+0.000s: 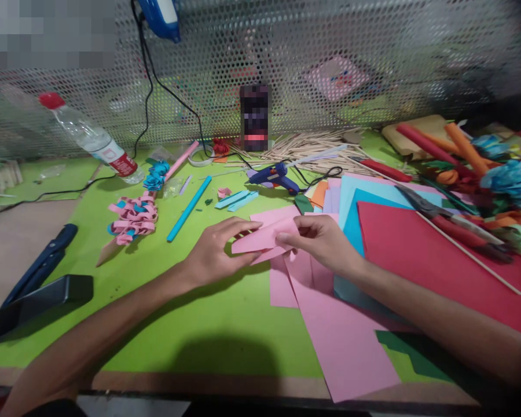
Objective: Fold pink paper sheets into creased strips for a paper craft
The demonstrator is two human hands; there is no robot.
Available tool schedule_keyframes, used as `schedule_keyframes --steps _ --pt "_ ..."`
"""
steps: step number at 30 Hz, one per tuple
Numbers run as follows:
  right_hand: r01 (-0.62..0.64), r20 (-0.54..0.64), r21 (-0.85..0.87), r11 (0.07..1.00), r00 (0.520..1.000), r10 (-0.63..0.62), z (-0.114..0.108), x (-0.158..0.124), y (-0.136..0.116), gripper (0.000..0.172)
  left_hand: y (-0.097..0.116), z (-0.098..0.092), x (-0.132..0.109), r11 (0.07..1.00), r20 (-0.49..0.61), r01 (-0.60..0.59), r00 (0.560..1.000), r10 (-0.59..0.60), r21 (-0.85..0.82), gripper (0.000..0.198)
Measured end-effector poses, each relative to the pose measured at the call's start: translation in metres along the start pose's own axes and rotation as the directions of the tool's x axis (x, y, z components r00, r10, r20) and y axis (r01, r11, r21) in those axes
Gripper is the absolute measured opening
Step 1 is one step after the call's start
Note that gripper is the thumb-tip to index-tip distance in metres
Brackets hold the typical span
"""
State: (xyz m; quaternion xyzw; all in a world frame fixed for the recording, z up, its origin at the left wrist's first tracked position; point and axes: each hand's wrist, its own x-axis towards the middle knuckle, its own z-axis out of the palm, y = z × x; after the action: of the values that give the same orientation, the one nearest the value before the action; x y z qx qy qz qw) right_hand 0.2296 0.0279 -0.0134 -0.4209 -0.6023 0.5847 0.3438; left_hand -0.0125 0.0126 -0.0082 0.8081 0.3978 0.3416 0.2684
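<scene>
So both hands are pinching one folded piece of pink paper [264,238] just above the green worktop [191,324]: left hand [212,255] closed on its near edge, right hand [321,238] gripping the far corner. It looks thin, floppy and easily creased (best held at edges). Loose pink sheets [330,324] lie right under it, a blue glue gun [274,176] well behind.

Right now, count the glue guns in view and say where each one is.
2. One blue glue gun lies on the green mat beyond the hands; another blue glue gun hangs at the mesh wall, top edge. Others may be hidden under clutter.
</scene>
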Motion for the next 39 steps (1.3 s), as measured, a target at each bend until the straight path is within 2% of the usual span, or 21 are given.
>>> schedule_keyframes --steps 3,5,7,10,12,14,18,20,22,24,26,27,30,33,36,39 --pt "0.019 -0.006 0.025 1.0 1.0 -0.019 0.0 -0.001 -0.001 0.038 0.001 -0.001 0.0 0.984 -0.052 0.136 0.988 -0.142 -0.117 0.021" --pt "0.023 0.02 0.048 0.999 1.0 -0.024 0.001 -0.001 -0.001 0.038 0.0 -0.002 0.001 0.94 -0.089 0.249 0.957 -0.276 -0.233 0.02" --pt "0.025 0.049 0.049 0.998 0.998 -0.028 0.002 -0.002 0.0 0.036 -0.002 -0.003 0.002 0.886 -0.12 0.314 0.92 -0.372 -0.342 0.024" --pt "0.092 -0.033 0.08 0.993 0.995 -0.09 0.004 -0.004 0.002 0.028 -0.002 -0.003 0.004 0.851 -0.126 0.329 0.903 -0.41 -0.408 0.029" --pt "0.151 -0.103 0.132 0.98 0.985 -0.138 0.005 -0.004 0.002 0.033 -0.001 -0.002 0.003 0.847 -0.105 0.34 0.905 -0.413 -0.408 0.034" --pt "0.181 -0.083 0.146 0.973 0.982 -0.17 0.005 -0.005 0.002 0.038 0.001 -0.001 0.002 0.844 -0.086 0.341 0.908 -0.409 -0.414 0.041" --pt "0.231 0.007 0.041 0.972 0.973 -0.231 0.005 -0.006 -0.001 0.026 0.003 0.001 -0.001 0.867 -0.067 0.291 0.936 -0.345 -0.404 0.048" --pt "0.228 -0.001 0.008 0.974 0.974 -0.228 0.006 -0.007 -0.003 0.023 0.003 0.001 -0.001 0.924 -0.116 0.226 0.955 -0.272 -0.308 0.043" --pt "0.219 -0.019 -0.019 0.976 0.976 -0.219 0.007 -0.009 -0.004 0.024 0.003 0.0 -0.001 0.989 -0.227 0.111 0.965 -0.13 -0.096 0.036" --pt "0.217 -0.033 -0.06 0.974 0.975 -0.22 0.008 -0.01 -0.004 0.024 0.002 0.0 -0.002 0.987 -0.292 -0.053 0.952 0.096 0.152 0.032" --pt "0.228 -0.034 -0.097 0.969 0.972 -0.232 0.009 -0.012 -0.003 0.024 0.001 0.0 -0.003 0.929 -0.232 -0.215 0.928 0.29 0.3 0.033" --pt "0.236 -0.032 -0.109 0.966 0.97 -0.241 0.01 -0.012 -0.003 0.023 0.001 0.001 -0.004 0.905 -0.187 -0.275 0.919 0.346 0.324 0.037" --pt "0.264 -0.017 -0.13 0.956 0.963 -0.268 0.011 -0.015 -0.003 0.021 0.0 0.004 -0.007 0.892 -0.097 -0.324 0.924 0.37 0.315 0.042" --pt "0.288 -0.02 -0.199 0.937 0.954 -0.298 0.011 -0.017 -0.006 0.02 0.001 0.005 -0.008 0.91 -0.112 -0.305 0.931 0.346 0.28 0.03" --pt "0.306 -0.046 -0.311 0.9 0.941 -0.336 0.01 -0.017 -0.009 0.019 0.002 0.005 -0.008 0.918 -0.161 -0.31 0.921 0.355 0.249 0.024" --pt "0.375 -0.07 -0.39 0.841 0.899 -0.433 0.008 -0.014 -0.009 0.015 0.006 0.005 -0.008 0.95 -0.187 -0.259 0.939 0.29 0.175 0.017"
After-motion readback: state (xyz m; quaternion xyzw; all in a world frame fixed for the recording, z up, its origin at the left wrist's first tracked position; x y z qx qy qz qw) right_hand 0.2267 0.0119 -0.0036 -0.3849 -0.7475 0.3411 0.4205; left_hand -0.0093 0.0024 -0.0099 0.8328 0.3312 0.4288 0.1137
